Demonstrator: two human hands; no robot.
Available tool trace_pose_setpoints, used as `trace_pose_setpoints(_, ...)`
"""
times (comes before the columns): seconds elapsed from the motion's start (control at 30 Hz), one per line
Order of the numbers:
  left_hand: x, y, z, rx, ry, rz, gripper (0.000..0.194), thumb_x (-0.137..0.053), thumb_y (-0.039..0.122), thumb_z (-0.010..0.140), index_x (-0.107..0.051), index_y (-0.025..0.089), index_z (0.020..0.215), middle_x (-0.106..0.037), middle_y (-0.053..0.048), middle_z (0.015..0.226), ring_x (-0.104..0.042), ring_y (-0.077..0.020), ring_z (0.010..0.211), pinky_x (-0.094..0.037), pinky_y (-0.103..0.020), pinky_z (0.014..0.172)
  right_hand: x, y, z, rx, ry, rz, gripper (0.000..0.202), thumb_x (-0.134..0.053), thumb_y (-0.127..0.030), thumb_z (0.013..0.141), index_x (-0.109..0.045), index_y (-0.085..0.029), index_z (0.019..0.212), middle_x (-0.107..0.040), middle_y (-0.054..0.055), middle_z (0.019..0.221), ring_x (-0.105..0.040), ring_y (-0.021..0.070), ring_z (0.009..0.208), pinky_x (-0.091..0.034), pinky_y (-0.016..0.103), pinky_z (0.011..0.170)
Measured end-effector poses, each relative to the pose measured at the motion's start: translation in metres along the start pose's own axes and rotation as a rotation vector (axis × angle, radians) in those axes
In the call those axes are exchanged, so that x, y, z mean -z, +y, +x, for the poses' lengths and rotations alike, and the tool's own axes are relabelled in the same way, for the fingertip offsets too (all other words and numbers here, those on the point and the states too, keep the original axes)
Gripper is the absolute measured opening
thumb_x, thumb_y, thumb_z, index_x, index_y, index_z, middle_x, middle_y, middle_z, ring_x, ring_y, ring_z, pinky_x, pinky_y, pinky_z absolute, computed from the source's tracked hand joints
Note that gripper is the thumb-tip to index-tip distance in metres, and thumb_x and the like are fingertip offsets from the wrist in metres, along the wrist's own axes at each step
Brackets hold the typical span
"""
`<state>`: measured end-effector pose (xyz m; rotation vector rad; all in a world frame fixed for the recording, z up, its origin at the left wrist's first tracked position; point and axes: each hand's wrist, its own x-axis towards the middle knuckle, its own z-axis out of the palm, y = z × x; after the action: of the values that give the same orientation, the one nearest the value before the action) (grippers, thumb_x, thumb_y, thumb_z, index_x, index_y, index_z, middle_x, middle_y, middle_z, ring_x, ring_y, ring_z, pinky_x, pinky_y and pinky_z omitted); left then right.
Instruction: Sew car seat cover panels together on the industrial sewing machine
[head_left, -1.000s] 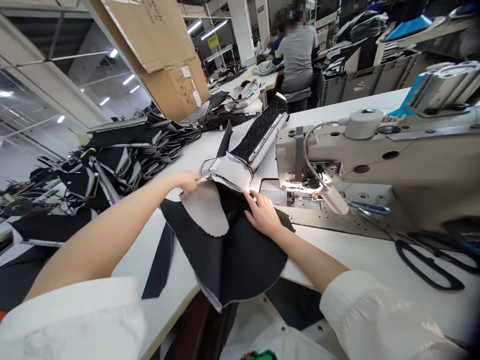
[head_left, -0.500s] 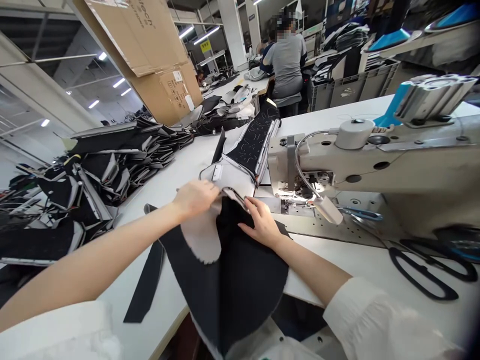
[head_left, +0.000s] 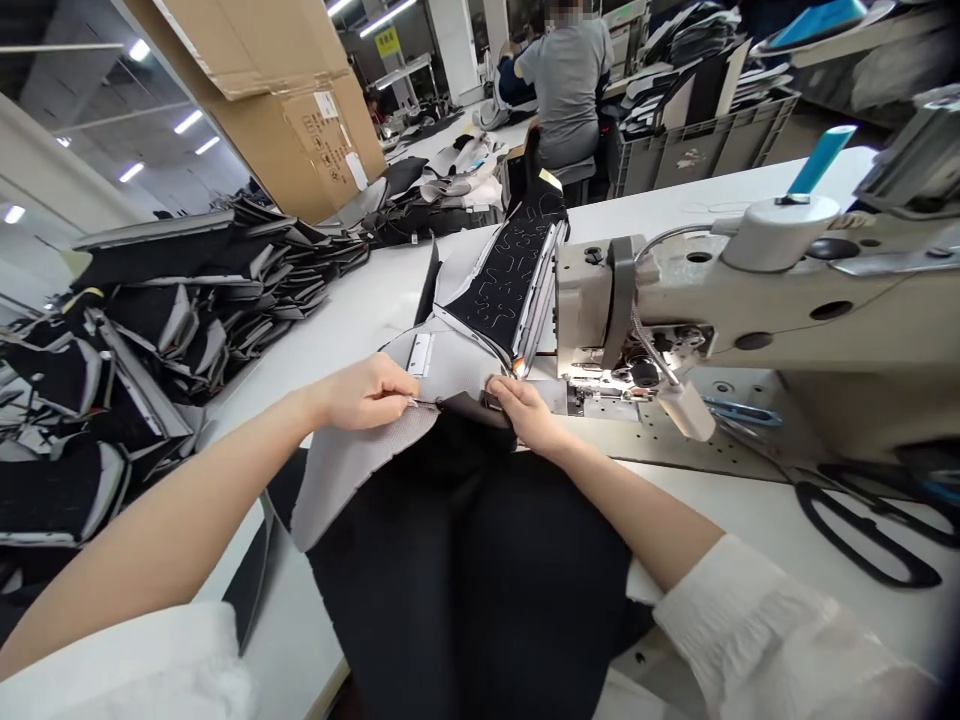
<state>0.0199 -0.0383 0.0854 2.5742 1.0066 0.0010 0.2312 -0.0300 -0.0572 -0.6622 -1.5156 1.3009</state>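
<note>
My left hand (head_left: 373, 392) is closed in a pinch on the edge of a light grey mesh panel (head_left: 360, 450), beside a small white strip. My right hand (head_left: 525, 408) pinches the same sewn piece at its right side, just left of the sewing machine's lit needle area (head_left: 600, 385). Black fabric (head_left: 465, 570) hangs from between both hands over the table's front edge. Beyond them lies the piece's black part with wavy stitching (head_left: 506, 275), edged with white strips.
The sewing machine (head_left: 750, 300) stands at the right, with black-handled scissors (head_left: 862, 530) nearby. Stacked black and grey pieces (head_left: 225, 280) fill the left. A cardboard box (head_left: 300, 140), a crate (head_left: 697, 150) and a seated person (head_left: 566, 85) are behind.
The grey flap has swung out to the left and lies more spread. My right hand's fingers have closed on the edge. The view has shifted, with the machine now further right.
</note>
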Motion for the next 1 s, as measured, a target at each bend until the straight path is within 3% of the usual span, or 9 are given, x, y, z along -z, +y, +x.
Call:
trace_pose_setpoints(0.17,-0.034,-0.032,-0.003,-0.022,0.228,0.308,0.03,-0.036,0.028,0.085,-0.05,0.019,0.06,-0.049,0.0,0.054,-0.044,-0.0105,0.051,-0.038,-0.023,0.051,0.015,0.018,0.007,-0.105,-0.102,0.158,0.062,-0.032,-0.075,0.08,-0.048,-0.017,0.067,-0.041,-0.002,0.059,-0.036,0.0098,0.053,-0.032,0.023,0.05)
trace_pose_setpoints(0.27,-0.064,-0.035,-0.011,-0.115,0.539,0.699,0.02,-0.043,0.022,0.085,-0.062,0.019,0.078,-0.059,-0.004,0.068,-0.055,-0.0151,0.065,-0.045,-0.028,0.063,0.023,0.022,0.001,-0.149,-0.141,0.193,0.053,-0.059,-0.068,0.07,-0.05,-0.016,0.067,-0.043,-0.003,0.059,-0.036,0.0085,0.052,-0.029,0.022,0.049)
trace_pose_setpoints(0.33,-0.082,-0.021,-0.019,-0.206,0.615,0.853,0.018,-0.048,0.015,0.084,-0.063,0.021,0.092,-0.064,-0.004,0.079,-0.059,-0.0165,0.076,-0.047,-0.031,0.076,0.023,0.019,-0.002,-0.117,-0.089,0.083,0.042,-0.069,-0.055,0.067,-0.052,-0.016,0.068,-0.046,-0.003,0.062,-0.04,0.0091,0.056,-0.031,0.022,0.053)
trace_pose_setpoints(0.43,-0.103,0.013,-0.031,-0.138,0.479,0.893,0.031,-0.052,0.024,0.086,-0.058,0.021,0.117,-0.065,-0.008,0.111,-0.057,-0.0212,0.103,-0.04,-0.038,0.098,0.016,0.012,-0.002,-0.021,0.051,-0.112,0.033,-0.064,-0.048,0.073,-0.055,-0.017,0.073,-0.05,-0.002,0.068,-0.045,0.0112,0.064,-0.036,0.024,0.061)
trace_pose_setpoints(0.57,-0.108,0.039,-0.037,0.228,0.292,0.77,0.073,-0.056,0.048,0.08,-0.037,0.013,0.14,-0.034,-0.015,0.147,-0.03,-0.0344,0.134,-0.02,-0.05,0.112,0.014,0.01,0.007,-0.12,-0.059,-0.021,0.042,-0.061,-0.057,0.073,-0.052,-0.016,0.067,-0.044,-0.004,0.06,-0.039,0.0092,0.057,-0.033,0.022,0.054)
trace_pose_setpoints(0.67,-0.096,0.032,-0.032,0.261,0.23,0.817,0.069,-0.054,0.023,0.081,-0.028,0.023,0.145,-0.025,-0.01,0.152,-0.02,-0.0345,0.139,-0.012,-0.058,0.112,0.019,0.016,0.011,-0.234,-0.088,0.095,0.048,-0.057,-0.064,0.073,-0.049,-0.017,0.068,-0.045,-0.003,0.06,-0.041,0.0097,0.054,-0.034,0.023,0.051)
trace_pose_setpoints(0.77,-0.087,0.019,-0.02,0.19,0.233,0.864,0.066,-0.041,0.006,0.083,-0.026,0.025,0.145,-0.033,-0.009,0.149,-0.023,-0.0307,0.139,-0.013,-0.059,0.111,0.02,0.024,0.007,-0.223,0.0,0.078,0.045,-0.052,-0.062,0.078,-0.051,-0.017,0.073,-0.049,0.0,0.065,-0.047,0.0127,0.058,-0.04,0.026,0.055)
trace_pose_setpoints(0.9,-0.087,0.004,0.0,0.107,0.36,0.906,0.051,-0.037,0.012,0.09,-0.036,0.015,0.141,-0.051,-0.014,0.135,-0.04,-0.0305,0.13,-0.024,-0.057,0.107,0.018,0.027,-0.015,0.058,0.3,-0.306,0.028,-0.049,-0.041,0.088,-0.058,-0.019,0.103,-0.059,0.006,0.091,-0.056,0.0186,0.086,-0.046,0.033,0.079)
trace_pose_setpoints(1.0,-0.087,-0.009,0.004,0.001,0.488,0.9,0.044,-0.041,0.014,0.09,-0.047,0.019,0.134,-0.058,-0.01,0.128,-0.053,-0.0272,0.118,-0.036,-0.047,0.1,0.02,0.023,-0.041,0.509,0.223,-0.957,0.033,-0.044,-0.02,0.091,-0.055,-0.025,0.122,-0.056,0.008,0.121,-0.05,0.0219,0.115,-0.039,0.04,0.098)
